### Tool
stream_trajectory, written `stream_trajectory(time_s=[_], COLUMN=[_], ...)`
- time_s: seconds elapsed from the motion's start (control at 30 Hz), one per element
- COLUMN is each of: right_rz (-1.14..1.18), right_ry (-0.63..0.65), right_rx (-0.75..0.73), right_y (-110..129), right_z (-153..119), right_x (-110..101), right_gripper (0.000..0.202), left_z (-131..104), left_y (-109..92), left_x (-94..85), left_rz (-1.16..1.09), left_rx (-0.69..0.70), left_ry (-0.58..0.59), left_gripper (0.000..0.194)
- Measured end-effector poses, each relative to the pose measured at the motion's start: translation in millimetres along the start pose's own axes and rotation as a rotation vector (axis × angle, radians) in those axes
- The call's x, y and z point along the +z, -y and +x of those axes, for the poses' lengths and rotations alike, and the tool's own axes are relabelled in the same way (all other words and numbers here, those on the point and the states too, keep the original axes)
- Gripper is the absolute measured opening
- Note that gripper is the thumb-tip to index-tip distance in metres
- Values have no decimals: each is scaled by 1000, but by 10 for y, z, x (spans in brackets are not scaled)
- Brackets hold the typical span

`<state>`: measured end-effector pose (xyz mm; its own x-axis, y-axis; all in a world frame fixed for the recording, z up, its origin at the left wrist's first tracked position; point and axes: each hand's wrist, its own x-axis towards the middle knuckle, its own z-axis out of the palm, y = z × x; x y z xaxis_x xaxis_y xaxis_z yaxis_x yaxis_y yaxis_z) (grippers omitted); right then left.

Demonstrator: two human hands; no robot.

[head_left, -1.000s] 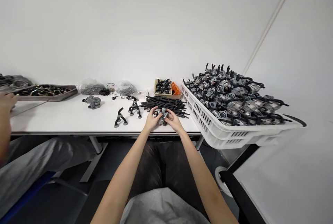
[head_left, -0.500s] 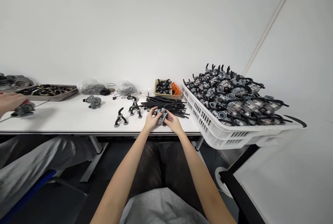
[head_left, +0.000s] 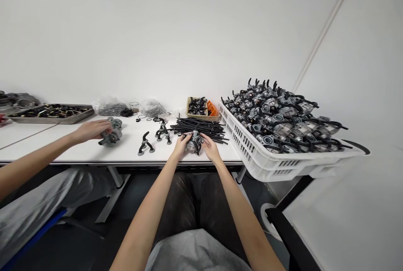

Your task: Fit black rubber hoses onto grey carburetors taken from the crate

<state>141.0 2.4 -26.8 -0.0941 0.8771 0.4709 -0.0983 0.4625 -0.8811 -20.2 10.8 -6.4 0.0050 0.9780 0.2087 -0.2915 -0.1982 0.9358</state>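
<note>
A grey metal carburetor (head_left: pixel 191 147) with black rubber hose on it is held near the table's front edge. My left hand (head_left: pixel 180 145) is closed around its left side, thumb on top. At its right side, my right hand (head_left: pixel 210 148) grips it with bent fingers, partly hidden behind the part. Just beyond lies a pile of black rubber hoses (head_left: pixel 204 127). Left of my hands, small black levers with grey rings (head_left: pixel 146 145) stand on the white table, with more of the same (head_left: pixel 163 132) behind them.
A white plastic crate (head_left: pixel 248 147) heaped with carburetors stands close on the right. Behind the hoses sits a yellow tray (head_left: pixel 188 107) of small black parts. On the left, a co-worker's hand (head_left: pixel 94 130) is at other carburetors (head_left: pixel 111 134), near a metal tray (head_left: pixel 85 114) and bagged parts (head_left: pixel 153 106).
The carburetor in my hands is turned, showing its round opening and clear more of its body. The co-worker's hand has come right, from the far left to the carburetors there.
</note>
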Motion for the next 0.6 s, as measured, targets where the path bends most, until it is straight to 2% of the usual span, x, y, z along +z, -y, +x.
stream_trajectory(time_s=[0.13, 0.27, 0.43, 0.6], right_rz=[46, 59, 50, 50], right_ry=[-31, -9, -3, -15], right_rx=[-3, -13, -10, 10], right_y=[97, 251, 416, 456], right_z=[13, 115, 331, 430], right_x=[-10, 90, 247, 288], right_gripper=[65, 61, 47, 38], left_z=[-14, -28, -48, -70], left_y=[-29, -66, -107, -145], left_x=[-34, -77, -104, -107], left_rz=[-18, -31, -38, -3], left_rx=[-145, -211, -176, -133], left_ry=[79, 100, 51, 40], left_gripper=[34, 38, 44, 46])
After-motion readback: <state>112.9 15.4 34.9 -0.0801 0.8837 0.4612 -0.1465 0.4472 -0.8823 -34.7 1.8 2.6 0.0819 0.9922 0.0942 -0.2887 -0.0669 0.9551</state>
